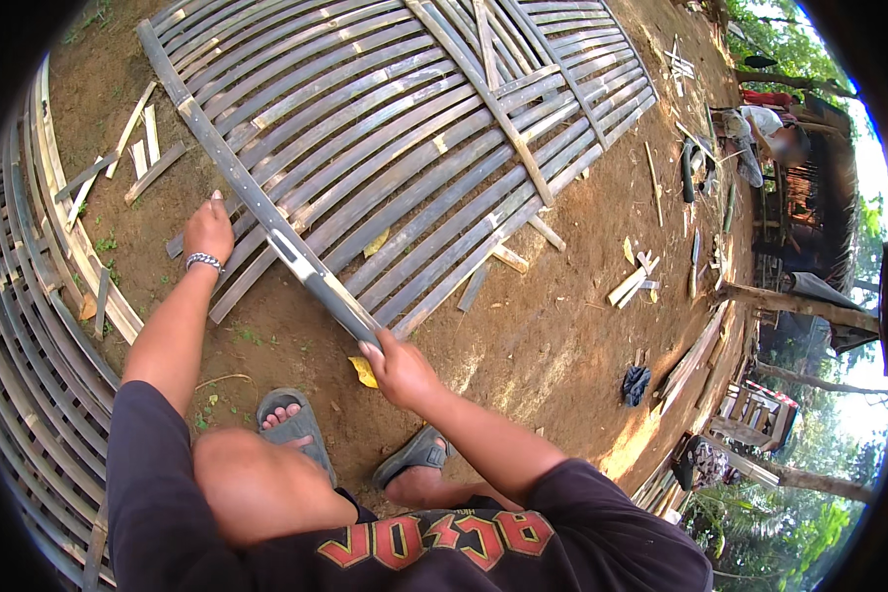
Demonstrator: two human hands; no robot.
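Squatting at the near corner of a wide bamboo panel (395,128) laid flat on the dirt ground (523,345). Right hand (393,367) wrapped in a fist round the near end of a long grey bamboo strip (257,202), which lies slantwise over the panel's left edge and runs up and away to the far left corner. Left hand (209,229) set down just beside the strip about halfway along, back turned up, with a beaded bracelet (204,260) at the wrist. Hard to tell whether its fingers press the strip or the slats under it, and whether spread or curled.

Looks like a laying-on step: lining the strip up as an edge batten across the slat ends, nothing fastening it yet as far as can be seen.

Calls next for holding the near end steady while nudging the middle until the strip sits square over the slat ends, and for keeping the toes in the grey sandals (291,424) clear.

Around: a second panel (30,326) at the left, short offcuts (636,281) to the right, a yellow leaf (363,371) under the right hand.
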